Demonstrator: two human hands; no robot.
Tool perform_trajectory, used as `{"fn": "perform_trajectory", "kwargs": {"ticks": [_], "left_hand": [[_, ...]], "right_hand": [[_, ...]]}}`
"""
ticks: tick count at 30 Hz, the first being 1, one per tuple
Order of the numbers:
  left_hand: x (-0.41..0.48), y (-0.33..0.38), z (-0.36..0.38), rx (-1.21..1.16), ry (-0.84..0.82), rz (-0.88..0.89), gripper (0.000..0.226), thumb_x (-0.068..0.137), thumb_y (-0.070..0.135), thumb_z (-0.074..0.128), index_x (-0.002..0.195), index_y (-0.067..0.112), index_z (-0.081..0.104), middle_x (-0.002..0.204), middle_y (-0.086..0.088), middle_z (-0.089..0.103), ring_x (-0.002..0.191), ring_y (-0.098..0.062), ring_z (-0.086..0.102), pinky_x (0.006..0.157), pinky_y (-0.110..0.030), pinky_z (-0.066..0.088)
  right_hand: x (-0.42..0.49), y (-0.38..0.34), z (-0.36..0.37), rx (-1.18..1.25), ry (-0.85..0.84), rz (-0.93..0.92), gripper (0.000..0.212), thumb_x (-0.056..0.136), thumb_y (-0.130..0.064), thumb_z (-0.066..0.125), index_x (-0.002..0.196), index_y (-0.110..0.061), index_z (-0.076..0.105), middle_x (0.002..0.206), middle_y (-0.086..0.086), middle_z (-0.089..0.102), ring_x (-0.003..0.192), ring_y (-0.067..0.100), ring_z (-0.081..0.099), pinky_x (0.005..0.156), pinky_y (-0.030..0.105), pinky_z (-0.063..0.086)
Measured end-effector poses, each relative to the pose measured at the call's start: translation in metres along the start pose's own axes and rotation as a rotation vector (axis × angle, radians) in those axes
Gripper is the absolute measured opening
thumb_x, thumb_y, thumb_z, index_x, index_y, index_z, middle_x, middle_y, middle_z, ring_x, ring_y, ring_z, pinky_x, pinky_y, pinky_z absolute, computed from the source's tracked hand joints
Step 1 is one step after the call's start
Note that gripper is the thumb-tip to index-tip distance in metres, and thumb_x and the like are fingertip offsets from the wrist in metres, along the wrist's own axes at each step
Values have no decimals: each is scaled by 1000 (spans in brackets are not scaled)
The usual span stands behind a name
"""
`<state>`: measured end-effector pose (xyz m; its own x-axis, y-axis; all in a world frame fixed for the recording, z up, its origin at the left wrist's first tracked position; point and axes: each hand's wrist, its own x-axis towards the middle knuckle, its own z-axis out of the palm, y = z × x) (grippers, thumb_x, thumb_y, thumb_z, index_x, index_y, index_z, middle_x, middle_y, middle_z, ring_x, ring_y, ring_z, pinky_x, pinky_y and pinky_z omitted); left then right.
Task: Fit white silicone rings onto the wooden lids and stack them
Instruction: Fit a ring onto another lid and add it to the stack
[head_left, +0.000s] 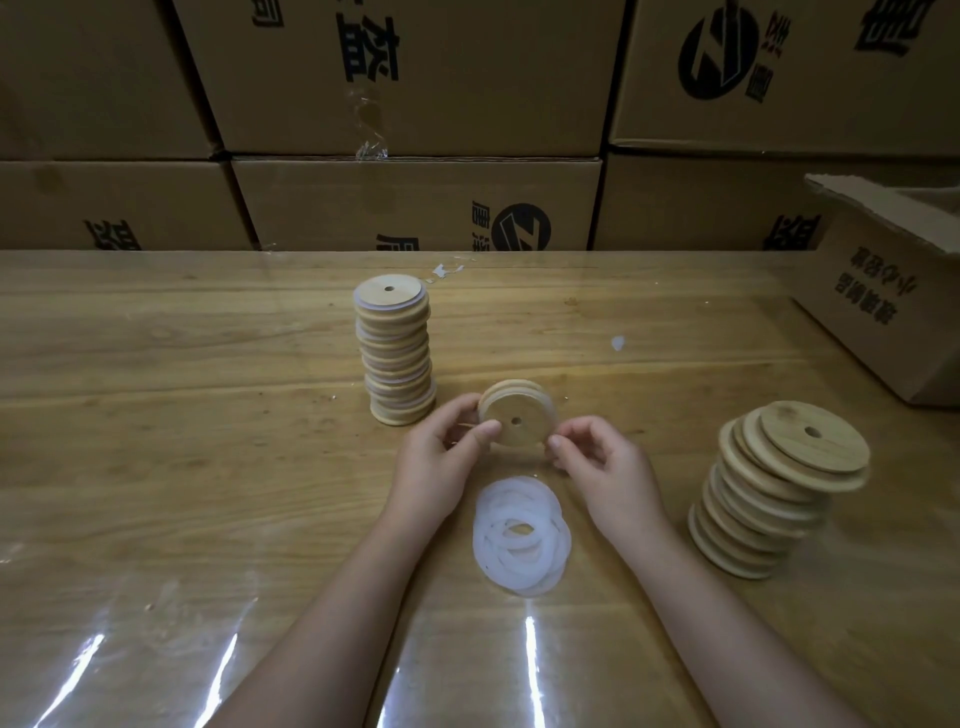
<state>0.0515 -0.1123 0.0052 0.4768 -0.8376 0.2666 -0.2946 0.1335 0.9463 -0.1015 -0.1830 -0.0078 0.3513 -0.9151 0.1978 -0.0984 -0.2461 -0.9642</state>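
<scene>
Wooden lid (514, 422) held two-handed over mid surface (208, 426).
L hand (441, 457) & R hand (602, 462) each pinch its rim; white silicone rings (522, 538) piled just nearer front edge. Lid prob. light, stiff: grip by rim. Rings prob. soft, floppy: lift w/ fingertips.

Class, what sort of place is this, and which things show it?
Probably a packing workshop or storeroom: printed cartons stacked behind the table, batch stacks of wooden lids, loose silicone rings.
</scene>
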Motion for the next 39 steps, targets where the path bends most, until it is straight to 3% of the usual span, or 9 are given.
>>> {"fn": "perform_trajectory", "kwargs": {"ticks": [4,9,17,23,28,33,39], "left_hand": [[-1,3,2,-37,-47,-14,22,82,2,68,100,14,64,90,-8,69,83,-23,65,81,-48,53],[-3,-2,3,153,-121,94,29,80,9,70,92,33,62,85,21,66,81,3,61,71,-13,47],[-3,-6,3,299,-106,204,28,81,12,67,96,34,60,87,18,64,83,1,58,70,-9,40],[-5,-1,4,325,-123,211,20,83,12,67,99,22,63,84,15,63,79,3,57,69,-11,41],[-5,0,5,369,-126,195,16,84,16,67,100,17,62,86,7,66,80,-10,61,72,-29,48],[-6,-1,5,476,-123,239,19,85,15,66,103,12,62,91,0,66,84,-18,61,75,-40,48],[-7,-1,5,509,-104,254,23,84,18,67,107,18,63,94,3,66,86,-14,60,74,-33,47]], "right_hand": [[-1,-2,-1,30,23,6,21,84,-9,67,78,-29,60,73,-6,67,77,17,66,78,42,56],[-3,-8,-1,25,11,-47,24,84,-7,65,79,-30,61,75,-12,65,76,12,62,77,45,54],[-4,-9,-3,-28,-16,-128,27,85,-7,64,78,-33,61,77,-14,63,69,5,58,67,24,47],[-6,-10,-2,-94,46,-244,26,83,-3,64,79,-29,60,81,-11,60,70,3,56,64,10,41],[-7,-12,-2,-151,71,-339,24,81,3,63,79,-21,59,79,-10,56,69,4,54,63,7,39],[-7,-10,-1,-136,35,-298,30,82,1,63,80,-28,57,83,-9,59,72,5,56,63,8,40],[-8,-12,-1,-165,10,-384,15,81,-2,65,81,-17,62,85,-11,57,73,5,56,64,10,41]]}}
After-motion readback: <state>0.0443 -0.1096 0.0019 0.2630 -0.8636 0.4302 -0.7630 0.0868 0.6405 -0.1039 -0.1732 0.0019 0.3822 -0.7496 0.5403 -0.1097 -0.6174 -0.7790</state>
